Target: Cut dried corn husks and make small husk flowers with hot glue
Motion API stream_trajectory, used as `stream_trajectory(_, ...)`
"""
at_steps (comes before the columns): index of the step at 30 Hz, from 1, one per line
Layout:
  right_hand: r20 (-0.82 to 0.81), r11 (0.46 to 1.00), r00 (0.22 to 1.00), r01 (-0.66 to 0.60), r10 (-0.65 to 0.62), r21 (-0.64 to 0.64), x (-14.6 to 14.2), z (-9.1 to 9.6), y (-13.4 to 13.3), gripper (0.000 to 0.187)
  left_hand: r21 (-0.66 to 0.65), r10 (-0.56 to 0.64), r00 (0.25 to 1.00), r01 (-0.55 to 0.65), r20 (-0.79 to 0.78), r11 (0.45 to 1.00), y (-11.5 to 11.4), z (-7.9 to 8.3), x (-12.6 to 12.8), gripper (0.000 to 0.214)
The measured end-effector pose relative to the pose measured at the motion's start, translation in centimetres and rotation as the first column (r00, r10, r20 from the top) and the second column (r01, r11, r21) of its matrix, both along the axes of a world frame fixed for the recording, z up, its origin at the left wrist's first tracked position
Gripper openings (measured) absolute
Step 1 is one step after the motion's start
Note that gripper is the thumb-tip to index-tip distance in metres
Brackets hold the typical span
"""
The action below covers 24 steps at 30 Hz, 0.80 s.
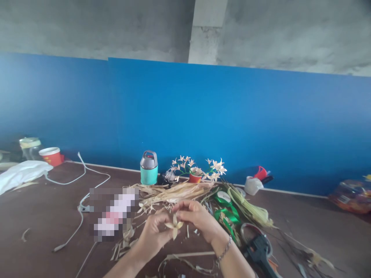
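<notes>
Between my hands is a small pale flower (175, 227) with pointed petals, made of what looks like dried husk. My left hand (156, 231) pinches it from the left with thumb and fingers. At its upper petal, my right hand (197, 217) has thumb and fingertips drawn together; whether they grip the petal is hard to make out. Just beyond the hands lie a pile of dried husk strips (179, 192) and some loose pale flowers (147, 207). Finished-looking flower sprays (216, 170) on green stems stand behind in a red cup (195, 177).
Green ribbon (228, 216), a bundle of pale green strips (249, 206) and a black glue-gun-like tool (259, 251) lie right. A teal flask (148, 174) stands at the back. White cables (81, 216) cross the left side. A blue partition (185, 116) borders the table.
</notes>
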State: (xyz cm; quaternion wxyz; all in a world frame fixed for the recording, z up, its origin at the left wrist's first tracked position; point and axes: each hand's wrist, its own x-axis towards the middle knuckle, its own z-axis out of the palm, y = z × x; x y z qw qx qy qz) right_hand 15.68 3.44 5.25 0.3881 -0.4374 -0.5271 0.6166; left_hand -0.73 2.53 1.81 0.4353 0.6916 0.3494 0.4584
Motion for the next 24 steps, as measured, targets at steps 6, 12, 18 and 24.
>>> stream_trajectory(6,0.050,0.993,0.998,0.039,-0.044,0.110,-0.1,1.2,-0.6,0.018,0.049,0.192,0.981,-0.193,0.023,0.980,1.4,-1.6,-0.2,0.016)
stream_trajectory(12,0.178,0.986,0.975,0.111,-0.132,0.126,-0.6,0.5,-0.5,0.005,0.125,0.216,0.976,-0.214,-0.003,0.969,1.2,-1.4,-0.3,0.016)
stream_trajectory(18,0.107,0.998,0.993,0.058,-0.058,0.006,-0.2,-1.0,0.6,0.011,0.114,0.145,0.989,-0.144,0.000,0.983,0.6,-0.5,-0.5,0.014)
stream_trajectory(24,0.122,0.992,0.985,0.120,-0.124,0.036,-0.4,0.0,0.1,0.021,0.195,0.305,0.952,-0.301,0.009,0.934,1.1,-1.0,-0.4,0.015)
